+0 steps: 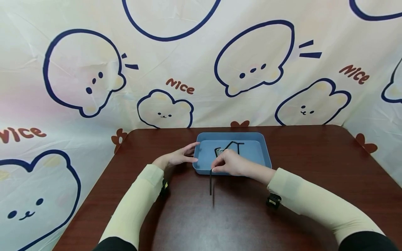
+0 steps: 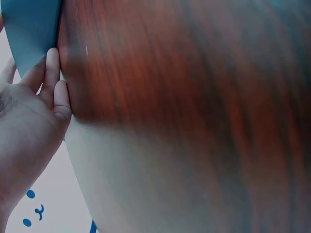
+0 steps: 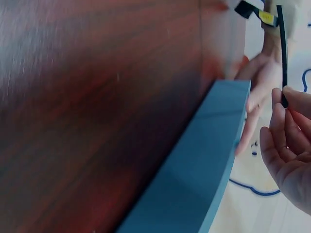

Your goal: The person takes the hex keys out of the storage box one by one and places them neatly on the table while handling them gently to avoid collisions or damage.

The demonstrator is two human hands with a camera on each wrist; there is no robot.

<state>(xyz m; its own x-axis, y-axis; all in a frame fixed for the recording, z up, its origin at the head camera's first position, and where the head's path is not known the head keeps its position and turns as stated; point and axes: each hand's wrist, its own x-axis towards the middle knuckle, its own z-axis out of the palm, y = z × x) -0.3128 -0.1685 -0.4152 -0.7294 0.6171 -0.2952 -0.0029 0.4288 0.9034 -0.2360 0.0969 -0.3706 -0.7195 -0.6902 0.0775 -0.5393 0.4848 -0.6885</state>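
The right hand (image 1: pixel 231 164) pinches a black rod (image 1: pixel 210 184), partly hiding bent pieces (image 1: pixel 238 149) in the blue tray (image 1: pixel 255 150) — the left hand (image 1: pixel 179 157), loosely spread, touches its side.

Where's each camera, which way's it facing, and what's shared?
Head: on the head, facing forward and down at the blue rectangular tray; left hand, right hand and pale-yellow sleeves show.
Left wrist: on that wrist, facing the brown wood-grain table and tray edge; left hand shows.
Right wrist: likewise, facing the tray's outer wall; right hand, pinching a slim black rod, and left hand show.
Head and right wrist share the rod.
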